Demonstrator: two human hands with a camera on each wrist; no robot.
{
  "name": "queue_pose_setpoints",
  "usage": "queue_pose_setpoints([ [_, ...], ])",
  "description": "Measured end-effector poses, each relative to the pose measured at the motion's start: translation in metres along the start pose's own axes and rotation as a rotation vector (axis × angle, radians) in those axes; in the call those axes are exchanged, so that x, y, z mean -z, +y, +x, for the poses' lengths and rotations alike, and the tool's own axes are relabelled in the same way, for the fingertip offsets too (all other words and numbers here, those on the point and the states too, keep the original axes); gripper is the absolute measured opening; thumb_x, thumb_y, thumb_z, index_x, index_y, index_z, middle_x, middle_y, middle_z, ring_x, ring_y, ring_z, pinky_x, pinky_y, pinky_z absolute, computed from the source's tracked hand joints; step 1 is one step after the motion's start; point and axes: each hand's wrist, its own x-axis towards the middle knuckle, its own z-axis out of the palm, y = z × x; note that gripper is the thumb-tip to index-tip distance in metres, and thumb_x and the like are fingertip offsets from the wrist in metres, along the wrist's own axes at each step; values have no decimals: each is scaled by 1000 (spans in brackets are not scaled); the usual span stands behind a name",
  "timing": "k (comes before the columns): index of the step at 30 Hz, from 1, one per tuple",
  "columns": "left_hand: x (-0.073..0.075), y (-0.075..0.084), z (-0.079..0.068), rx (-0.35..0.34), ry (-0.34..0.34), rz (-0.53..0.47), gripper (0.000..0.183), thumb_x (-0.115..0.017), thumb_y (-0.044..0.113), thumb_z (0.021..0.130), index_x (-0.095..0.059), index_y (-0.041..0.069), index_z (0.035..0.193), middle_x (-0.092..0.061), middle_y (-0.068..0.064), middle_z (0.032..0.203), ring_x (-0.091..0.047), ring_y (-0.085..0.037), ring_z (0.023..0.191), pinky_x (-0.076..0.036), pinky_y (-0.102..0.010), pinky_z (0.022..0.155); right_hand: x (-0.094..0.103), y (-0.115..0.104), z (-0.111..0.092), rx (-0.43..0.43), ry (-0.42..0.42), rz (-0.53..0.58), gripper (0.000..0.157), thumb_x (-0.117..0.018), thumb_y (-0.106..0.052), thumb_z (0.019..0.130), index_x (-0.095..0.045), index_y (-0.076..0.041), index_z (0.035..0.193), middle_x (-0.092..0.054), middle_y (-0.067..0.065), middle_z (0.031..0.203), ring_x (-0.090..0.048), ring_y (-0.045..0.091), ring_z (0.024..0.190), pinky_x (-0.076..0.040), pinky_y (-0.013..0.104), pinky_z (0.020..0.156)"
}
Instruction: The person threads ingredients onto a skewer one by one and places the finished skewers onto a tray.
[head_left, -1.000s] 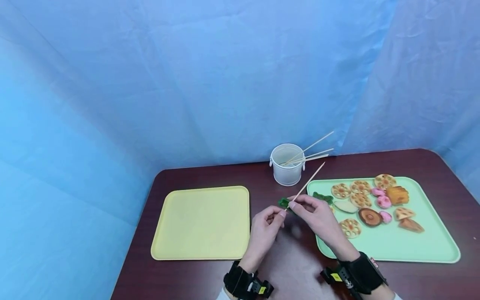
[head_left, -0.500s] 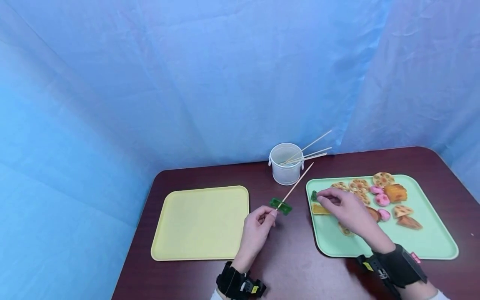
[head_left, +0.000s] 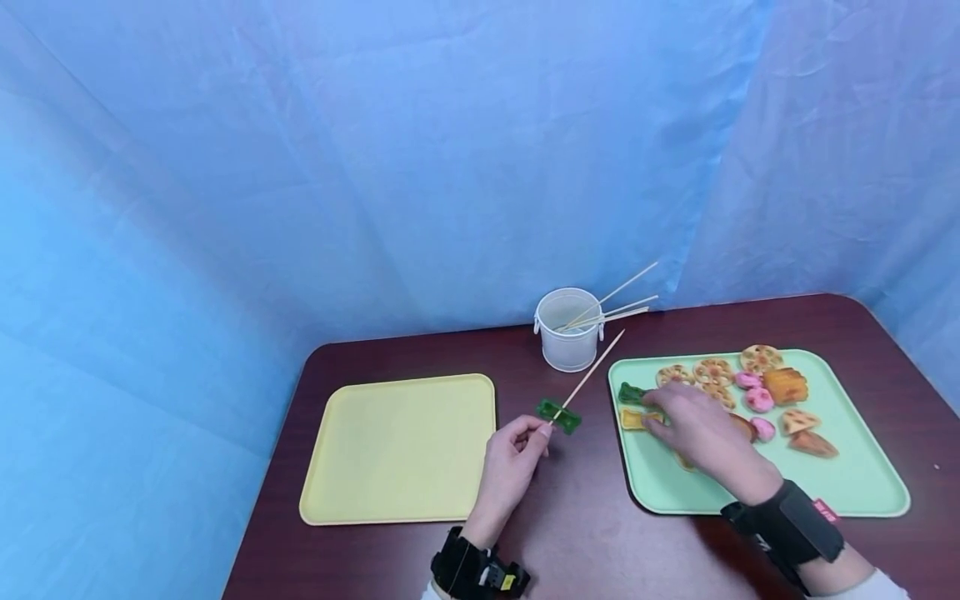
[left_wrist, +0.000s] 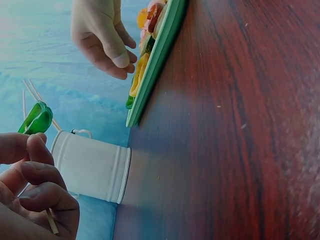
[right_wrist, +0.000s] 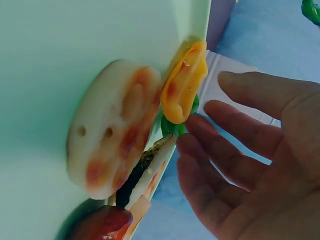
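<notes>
In the head view my left hand [head_left: 508, 471] pinches a wooden skewer [head_left: 597, 365] near its lower end. A green pepper piece [head_left: 558, 415] is threaded on it just above the fingertips, and the pointed end slants up to the right. My right hand [head_left: 708, 437] hovers over the left part of the green tray [head_left: 817, 496], fingertips close to a yellow pepper piece [head_left: 636, 419] and another green pepper piece [head_left: 632, 393]. The right wrist view shows that hand's fingers spread and holding nothing, beside the yellow piece and a thick lotus root slice [right_wrist: 110, 130].
Other play food on the green tray includes lotus root slices [head_left: 761, 359], pink pieces [head_left: 759, 401], a golden-brown chunk [head_left: 786, 386] and brown wedges [head_left: 813, 443]. A white bucket [head_left: 568, 350] with several skewers stands behind. A yellow tray [head_left: 397, 454] lies on the left.
My right hand has let go of the green pepper piece on the skewer and moved right over the green tray. My left hand shifted slightly left, still pinching the skewer.
</notes>
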Motion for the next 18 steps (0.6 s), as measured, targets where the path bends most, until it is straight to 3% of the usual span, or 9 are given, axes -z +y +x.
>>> queue_pose_setpoints([
  [4, 3, 14, -5, -19, -14, -15, 13, -59, 8, 93, -69, 2, 86, -60, -18, 66, -39, -2, 48, -31, -17, 42, -2, 0, 1, 16, -13, -8, 24, -75, -17, 80, -72, -3, 100, -65, 6, 88, -60, 23, 79, -50, 41, 68],
  [10, 3, 15, -6, -6, -29, -16, 13, -60, 8, 93, -69, 2, 86, -61, -23, 69, -41, -2, 48, -32, -15, 43, -6, 0, 2, 39, -13, -38, 24, -77, -16, 78, -71, -2, 96, -61, 5, 84, -58, 25, 77, -49, 41, 68],
  [18, -2, -17, 1, 0, -32, -1, 19, -60, 18, 94, -70, 2, 91, -62, -18, 69, -42, -4, 47, -31, -15, 42, -11, 1, 5, 49, -3, -71, 18, -78, -15, 74, -71, -5, 87, -57, 2, 77, -55, 23, 72, -47, 41, 64],
])
